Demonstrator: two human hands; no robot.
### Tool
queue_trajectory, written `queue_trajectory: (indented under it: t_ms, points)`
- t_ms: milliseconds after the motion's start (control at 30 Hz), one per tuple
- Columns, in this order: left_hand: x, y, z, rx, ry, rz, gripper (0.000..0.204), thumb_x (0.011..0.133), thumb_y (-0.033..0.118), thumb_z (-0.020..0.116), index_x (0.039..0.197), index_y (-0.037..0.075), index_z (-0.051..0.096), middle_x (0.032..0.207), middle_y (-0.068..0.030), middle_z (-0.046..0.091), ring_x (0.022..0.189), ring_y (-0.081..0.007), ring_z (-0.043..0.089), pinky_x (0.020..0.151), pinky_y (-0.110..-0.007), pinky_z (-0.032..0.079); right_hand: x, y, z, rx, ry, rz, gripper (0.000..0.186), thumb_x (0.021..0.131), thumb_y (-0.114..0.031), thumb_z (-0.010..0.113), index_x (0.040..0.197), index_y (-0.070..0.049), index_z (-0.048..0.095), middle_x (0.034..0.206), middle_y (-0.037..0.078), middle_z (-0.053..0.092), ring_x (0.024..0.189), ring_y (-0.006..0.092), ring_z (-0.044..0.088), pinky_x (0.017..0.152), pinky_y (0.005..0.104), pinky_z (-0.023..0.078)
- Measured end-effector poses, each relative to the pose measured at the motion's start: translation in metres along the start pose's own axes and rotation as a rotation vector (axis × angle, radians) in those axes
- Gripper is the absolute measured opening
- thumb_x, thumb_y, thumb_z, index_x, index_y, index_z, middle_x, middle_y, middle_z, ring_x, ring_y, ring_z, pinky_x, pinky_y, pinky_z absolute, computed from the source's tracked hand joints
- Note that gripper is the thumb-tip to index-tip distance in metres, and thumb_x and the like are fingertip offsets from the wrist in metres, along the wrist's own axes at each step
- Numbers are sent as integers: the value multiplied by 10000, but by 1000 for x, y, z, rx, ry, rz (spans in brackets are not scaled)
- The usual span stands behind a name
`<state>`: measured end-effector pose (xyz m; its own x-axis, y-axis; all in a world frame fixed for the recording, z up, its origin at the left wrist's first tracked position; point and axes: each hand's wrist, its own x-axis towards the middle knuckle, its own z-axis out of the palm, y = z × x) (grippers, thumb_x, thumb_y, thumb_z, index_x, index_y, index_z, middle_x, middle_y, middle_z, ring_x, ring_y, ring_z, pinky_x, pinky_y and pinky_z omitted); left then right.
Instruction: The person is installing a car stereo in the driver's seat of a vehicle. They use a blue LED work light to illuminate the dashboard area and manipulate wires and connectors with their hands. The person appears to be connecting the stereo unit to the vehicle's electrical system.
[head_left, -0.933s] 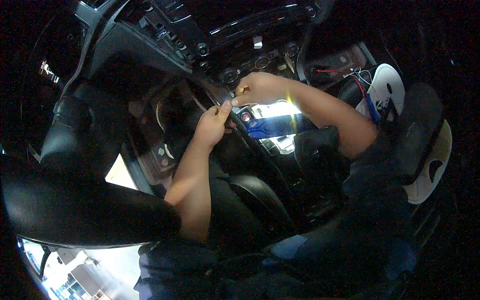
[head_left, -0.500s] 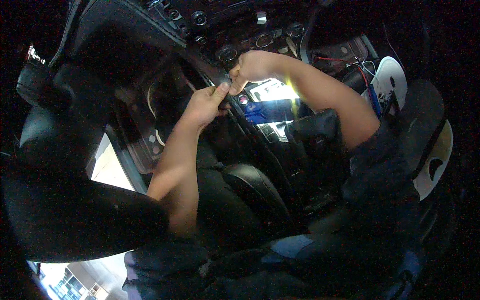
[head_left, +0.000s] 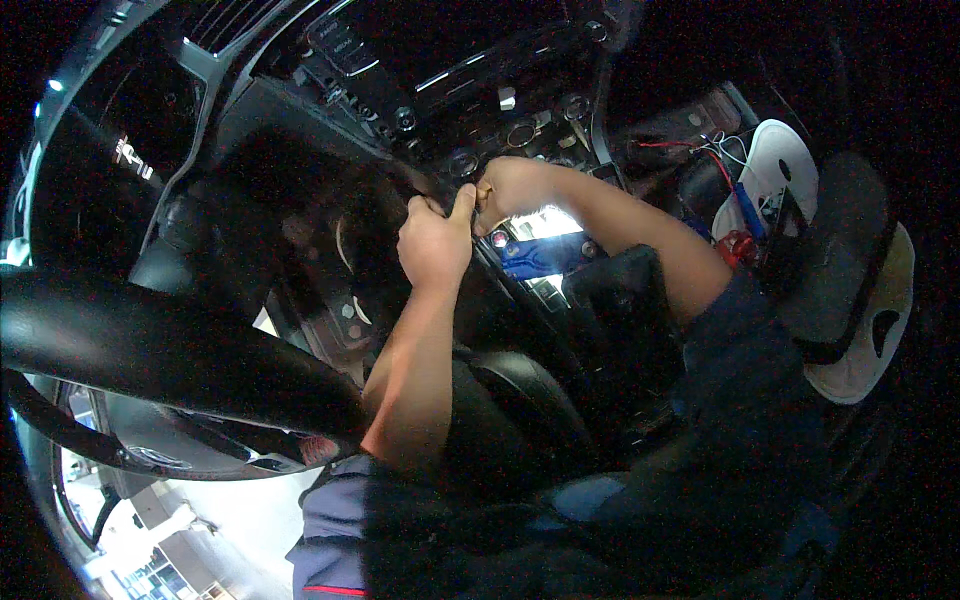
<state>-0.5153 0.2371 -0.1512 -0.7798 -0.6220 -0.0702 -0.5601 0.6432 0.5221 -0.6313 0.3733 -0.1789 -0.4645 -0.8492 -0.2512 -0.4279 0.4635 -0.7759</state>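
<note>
Both of my hands meet at the side edge of a car's dark centre console. My left hand is closed, thumb up and fingers curled over the dark edge there. Against its thumb, my right hand is bent downward with the fingers pressed together. Whatever the fingers pinch is hidden in shadow. Below the right wrist, a blue object lies across the console, beside a brightly lit patch and a small round button.
A black steering wheel fills the left side. Round dashboard knobs sit beyond my hands. At the right lie red and white wires, a white oval panel with a slot and a dark padded piece. A gear lever boot stands under my right forearm.
My view has shifted, bringing more of the steering wheel and dashboard into sight. My left hand has turned more upright, and both hands stay together at the console edge.
</note>
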Motion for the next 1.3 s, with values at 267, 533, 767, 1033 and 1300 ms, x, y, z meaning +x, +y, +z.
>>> queue_trajectory:
  t_ms: [267,533,767,1033,1300]
  points:
    - [6,5,-1,212,-7,59,618,802,604,698,852,-12,717,906,-242,747,898,-418,733,848,-488,571,1,-4,2,-61,34,12,544,715,-532,840,740,-2,721,684,156,680,610,292,628,596,436,503]
    - [9,-7,4,-83,-40,-5,569,744,547,793,695,4,630,720,-179,702,719,-349,704,750,-436,555,1,-4,4,-45,16,5,685,646,-660,816,661,16,708,662,192,674,620,348,645,623,479,522]
    - [4,-5,9,-245,-24,-69,529,752,481,812,665,12,582,627,-137,643,641,-271,668,704,-425,547,-2,-10,4,-59,5,29,679,599,-619,859,718,36,723,733,204,708,671,337,682,643,453,537]
    - [-1,-3,5,-182,-27,-31,493,755,450,794,704,-6,613,680,-115,667,638,-228,625,684,-384,522,-6,-14,2,-49,-48,19,651,579,-532,942,848,11,702,794,136,725,712,262,693,640,394,527]
    - [-21,-16,-17,-142,-212,38,516,776,488,757,842,-22,723,762,-169,726,746,-280,723,722,-413,545,-9,-11,-1,-55,-115,-17,948,530,-739,895,991,58,672,891,189,712,811,318,694,686,427,526]
